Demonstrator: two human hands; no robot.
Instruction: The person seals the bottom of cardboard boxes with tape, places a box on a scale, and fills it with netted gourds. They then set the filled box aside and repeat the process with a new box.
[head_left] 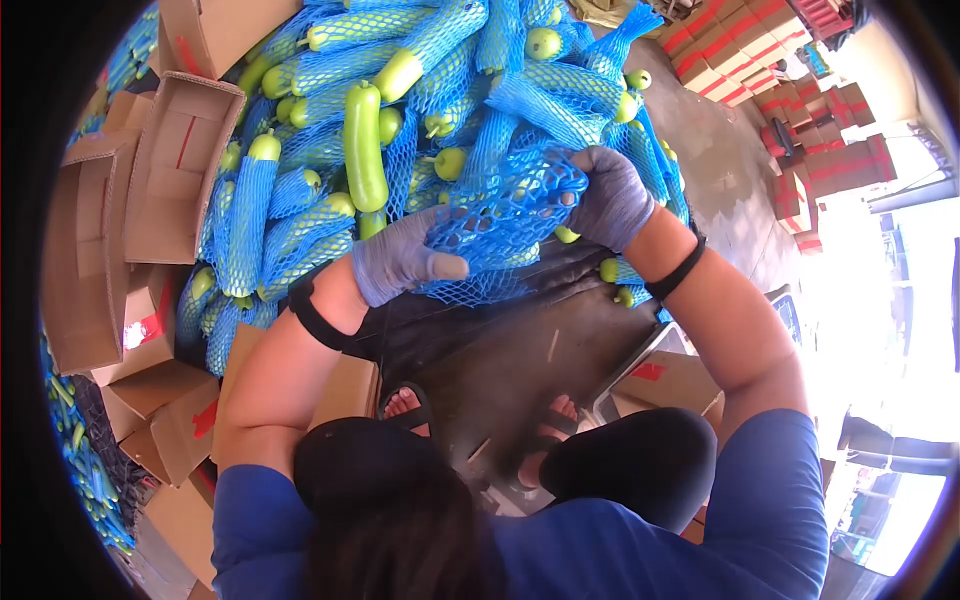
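Observation:
Before me, a blue foam net sleeve (500, 220) is stretched between my two gloved hands. My left hand (410, 255) is at its near-left side, thumb outside the mesh and fingers covered by the netting. On the far right end, my right hand (612, 198) pinches the bunched edge of the sleeve. Just beyond lies a heap of long green gourds, most in blue netting, such as this netted gourd (250, 215). One bare gourd (366, 145) rests on top, a short way past my left hand.
Open cardboard boxes (185, 165) stand along the left side, with more lower down. Another carton (665, 380) is beside my right knee. Stacked cartons with red tape (735, 50) line the far right. Dark sheeting (480, 345) covers the floor by my feet.

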